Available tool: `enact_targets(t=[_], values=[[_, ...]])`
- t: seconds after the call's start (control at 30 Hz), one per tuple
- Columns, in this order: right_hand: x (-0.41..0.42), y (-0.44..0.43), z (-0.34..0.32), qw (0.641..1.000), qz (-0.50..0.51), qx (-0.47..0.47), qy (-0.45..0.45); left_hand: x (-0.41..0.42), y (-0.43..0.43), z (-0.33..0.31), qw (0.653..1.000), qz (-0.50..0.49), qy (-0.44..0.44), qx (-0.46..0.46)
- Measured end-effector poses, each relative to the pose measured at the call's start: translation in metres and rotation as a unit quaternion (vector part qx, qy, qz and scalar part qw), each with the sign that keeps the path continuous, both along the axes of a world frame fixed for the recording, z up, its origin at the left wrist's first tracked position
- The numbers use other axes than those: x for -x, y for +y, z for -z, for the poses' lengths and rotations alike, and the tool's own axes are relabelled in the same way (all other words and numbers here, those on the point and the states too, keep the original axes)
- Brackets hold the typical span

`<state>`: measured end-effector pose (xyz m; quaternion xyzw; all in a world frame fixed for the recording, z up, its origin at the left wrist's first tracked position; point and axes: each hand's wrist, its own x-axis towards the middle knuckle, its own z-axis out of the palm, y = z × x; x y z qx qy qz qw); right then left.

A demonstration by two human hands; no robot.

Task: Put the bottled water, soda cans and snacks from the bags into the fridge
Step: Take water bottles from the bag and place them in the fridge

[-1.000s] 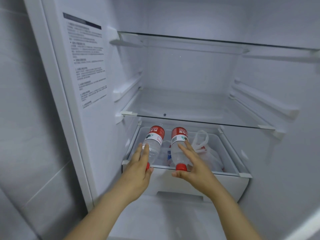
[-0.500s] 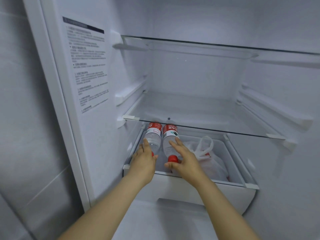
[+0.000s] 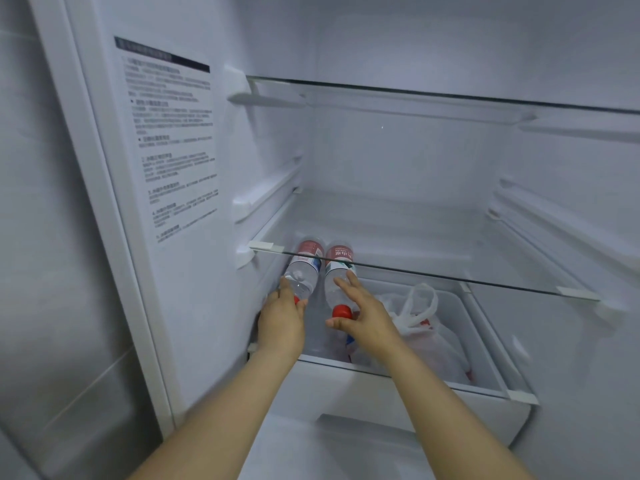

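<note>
Bottles (image 3: 304,275) lie under fingers (image 3: 341,284), seemingly touching.

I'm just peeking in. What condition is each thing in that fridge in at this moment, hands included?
Left water bottle: capped, lying down, base under the shelf.
Right water bottle: capped, lying beside it.
Left hand: gripping the left bottle.
Right hand: fingers on the right bottle.
Drawer: pulled open.
Plastic bag: in the drawer, handles up.
Glass shelf: bare.
</note>
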<state>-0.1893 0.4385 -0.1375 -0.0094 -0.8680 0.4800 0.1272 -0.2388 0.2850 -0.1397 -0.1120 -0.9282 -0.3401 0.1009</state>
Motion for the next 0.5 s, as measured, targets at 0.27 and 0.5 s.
enact_targets(t=[0.27,0.5], values=[[0.000,0.001,-0.001,1.000,-0.021,-0.004,-0.013,0.002,-0.005,0.008,0.998,0.010,0.024,-0.056],[0.001,0.005,-0.012,0.995,-0.062,-0.059,-0.047,-0.009,-0.019,0.012,0.986,0.046,0.073,-0.144]])
